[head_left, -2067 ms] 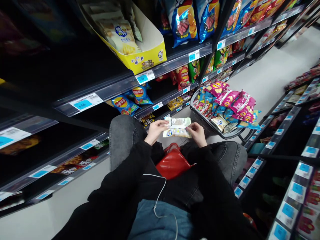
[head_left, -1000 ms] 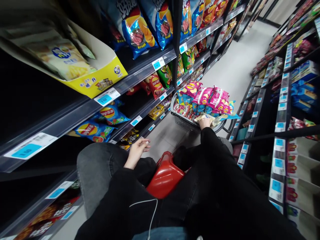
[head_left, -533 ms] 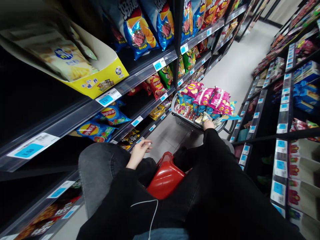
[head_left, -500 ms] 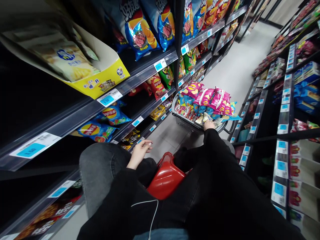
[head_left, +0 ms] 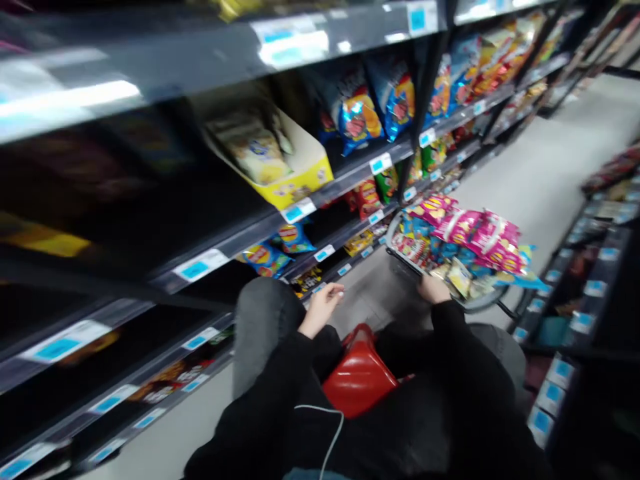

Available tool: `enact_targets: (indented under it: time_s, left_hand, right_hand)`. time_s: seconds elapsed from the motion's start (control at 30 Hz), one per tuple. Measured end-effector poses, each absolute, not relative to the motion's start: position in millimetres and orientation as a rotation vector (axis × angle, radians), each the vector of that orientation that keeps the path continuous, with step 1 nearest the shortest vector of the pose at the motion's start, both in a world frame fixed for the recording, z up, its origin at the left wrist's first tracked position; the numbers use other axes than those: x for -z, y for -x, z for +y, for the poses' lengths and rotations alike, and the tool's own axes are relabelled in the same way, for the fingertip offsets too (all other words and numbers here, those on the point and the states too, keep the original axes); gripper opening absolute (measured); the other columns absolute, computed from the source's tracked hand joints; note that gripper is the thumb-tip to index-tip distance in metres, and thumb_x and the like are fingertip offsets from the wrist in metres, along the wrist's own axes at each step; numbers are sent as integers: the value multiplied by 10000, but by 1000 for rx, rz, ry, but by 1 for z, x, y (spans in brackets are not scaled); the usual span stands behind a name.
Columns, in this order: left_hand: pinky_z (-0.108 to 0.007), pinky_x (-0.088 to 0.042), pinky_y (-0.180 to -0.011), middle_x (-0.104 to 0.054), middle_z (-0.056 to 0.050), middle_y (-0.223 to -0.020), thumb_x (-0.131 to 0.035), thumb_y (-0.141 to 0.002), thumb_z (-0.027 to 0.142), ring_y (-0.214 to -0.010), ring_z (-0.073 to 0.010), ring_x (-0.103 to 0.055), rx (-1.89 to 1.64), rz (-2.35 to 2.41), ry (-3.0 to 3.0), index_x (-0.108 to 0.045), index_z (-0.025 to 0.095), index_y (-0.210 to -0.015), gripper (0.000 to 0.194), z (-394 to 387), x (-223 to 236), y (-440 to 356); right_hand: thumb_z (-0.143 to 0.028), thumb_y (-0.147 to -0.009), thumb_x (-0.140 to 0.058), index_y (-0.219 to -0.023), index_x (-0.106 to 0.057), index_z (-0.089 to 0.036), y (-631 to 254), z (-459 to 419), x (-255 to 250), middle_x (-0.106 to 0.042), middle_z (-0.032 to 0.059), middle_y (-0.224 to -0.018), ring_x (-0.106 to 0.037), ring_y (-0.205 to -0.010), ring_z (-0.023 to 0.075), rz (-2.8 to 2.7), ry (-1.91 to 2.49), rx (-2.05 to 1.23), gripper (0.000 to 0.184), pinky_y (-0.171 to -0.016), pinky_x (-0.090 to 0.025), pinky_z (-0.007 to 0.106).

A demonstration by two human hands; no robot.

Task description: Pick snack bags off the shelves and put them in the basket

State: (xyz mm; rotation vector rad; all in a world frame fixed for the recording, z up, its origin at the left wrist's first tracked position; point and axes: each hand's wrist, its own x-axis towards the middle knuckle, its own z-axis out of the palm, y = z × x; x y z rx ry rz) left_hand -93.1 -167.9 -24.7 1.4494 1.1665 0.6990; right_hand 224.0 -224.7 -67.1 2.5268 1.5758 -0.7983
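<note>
The picture is smeared by motion. I sit low in a shop aisle on a red stool point(head_left: 360, 380). My right hand point(head_left: 433, 289) reaches forward to the near side of a wire basket point(head_left: 481, 305) heaped with snack bags. Its fingers close round a pale snack packet point(head_left: 459, 277) that stands up beside them. My left hand point(head_left: 323, 305) hovers above my left knee point(head_left: 260, 313) with fingers loosely out and nothing in them. A yellow display box point(head_left: 300, 183) of similar pale packets sits tilted on the shelf up to the left.
Dark shelves with blue price tags point(head_left: 194, 269) run along the left, holding blue crisp bags point(head_left: 356, 113) and other snacks. Pink bags point(head_left: 470, 230) top the basket. More shelving stands on the right point(head_left: 590, 287). Grey aisle floor point(head_left: 540, 173) stretches ahead.
The view has swung up and left, showing more of the upper shelves. My right hand stays at the basket's near side on the pale packet. My left hand has hardly moved.
</note>
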Motion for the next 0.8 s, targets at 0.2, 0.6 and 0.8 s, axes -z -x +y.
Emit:
enact_targets:
  time_s: [0.2,0.6,0.8]
  left_hand:
    - [-393,-457,-907,-645,-60,-1014,-513,-826,256,-979,-230,-597,-1289,1182,-1921,-618,231,-988,194,-97,-105,111]
    - [-330,-358,-900,-647,-165,-916,-741,-436,68,-1069,-307,-510,-569,1831,-2161,-640,53,-806,383,139,-189,112]
    - [-226,-399,-814,-647,-89,-768,-806,-454,260,-858,-178,-571,-499,1808,-2186,-582,44,-573,333,144,-192,112]
  right_hand:
    - [-280,-813,-523,-1022,-648,-94,-167,-223,93,-667,188,-1017,-618,-1024,273,1861,-2111,993,306,-828,-446,301]
    - [-254,-805,-541,-1047,-651,-114,-165,-227,109,-655,179,-1067,-620,-1035,248,1814,-2118,923,300,-847,-462,292]
    - [-268,-813,-537,-1059,-638,-86,-166,-222,103,-652,184,-1068,-609,-1052,256,1815,-2138,935,322,-862,-462,304]
